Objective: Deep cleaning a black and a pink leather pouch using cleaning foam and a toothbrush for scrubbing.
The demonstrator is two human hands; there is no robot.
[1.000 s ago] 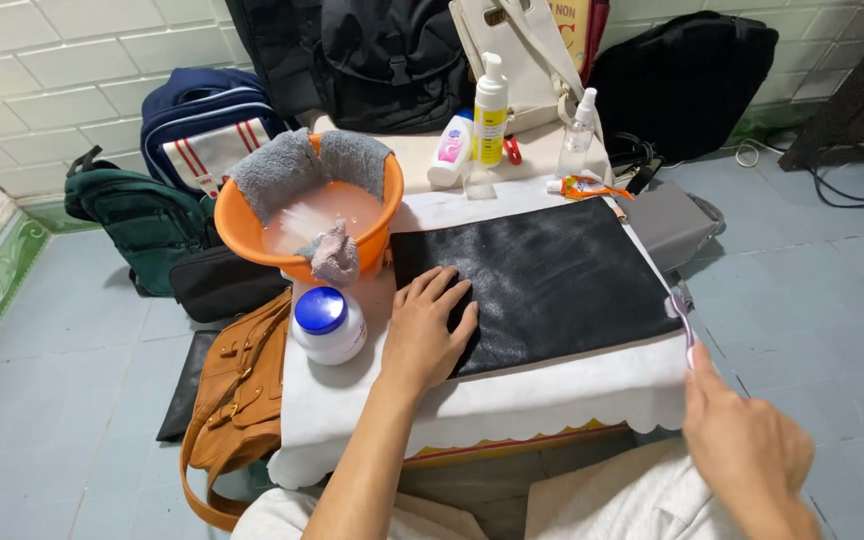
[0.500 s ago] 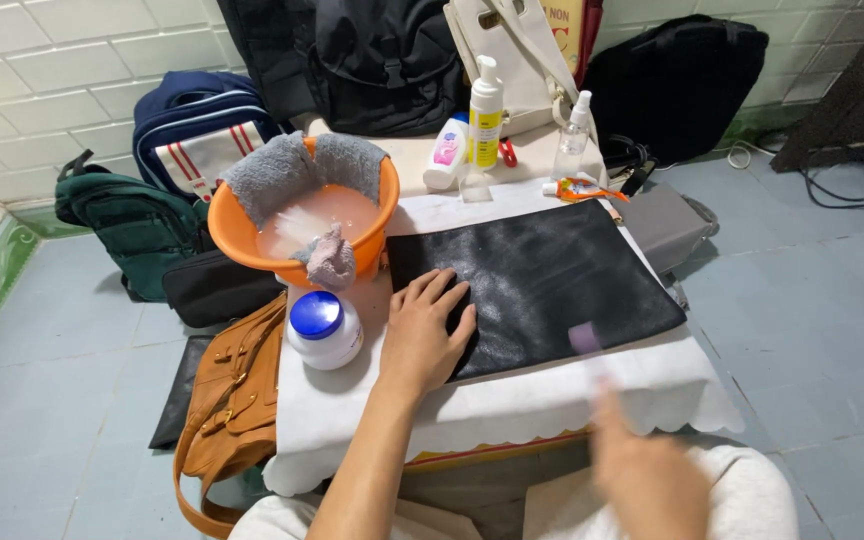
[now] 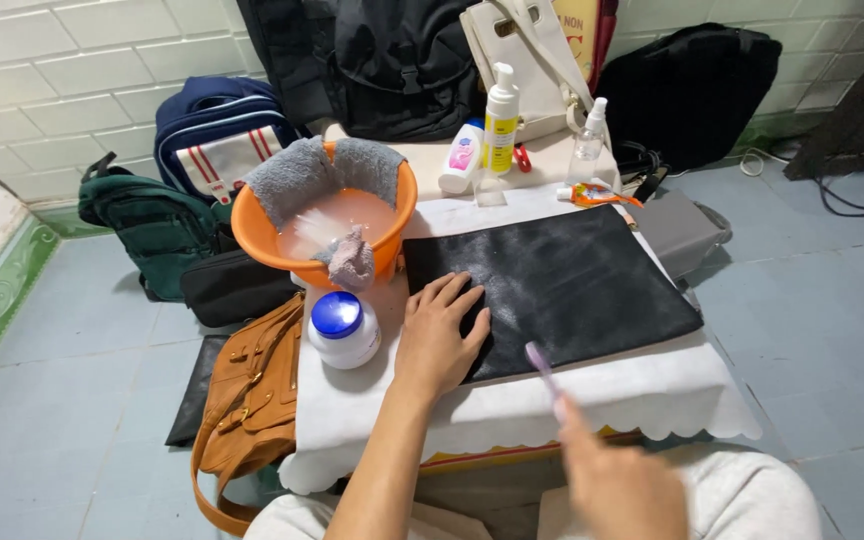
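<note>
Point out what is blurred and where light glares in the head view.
Head view: the right hand and its purple toothbrush are smeared by motion blur; the left hand, flat on the black pouch, is sharp; pale sheen on the pouch's left half; soft, even light; tile lines bow slightly.

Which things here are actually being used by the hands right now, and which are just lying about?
In use:
- left hand, flat on the black pouch
- right hand, holding a purple toothbrush

Lying about:
- orange basin with grey cloths
- white jar with blue lid
- pump bottle
- spray bottle
- brown handbag
- backpacks behind
</note>
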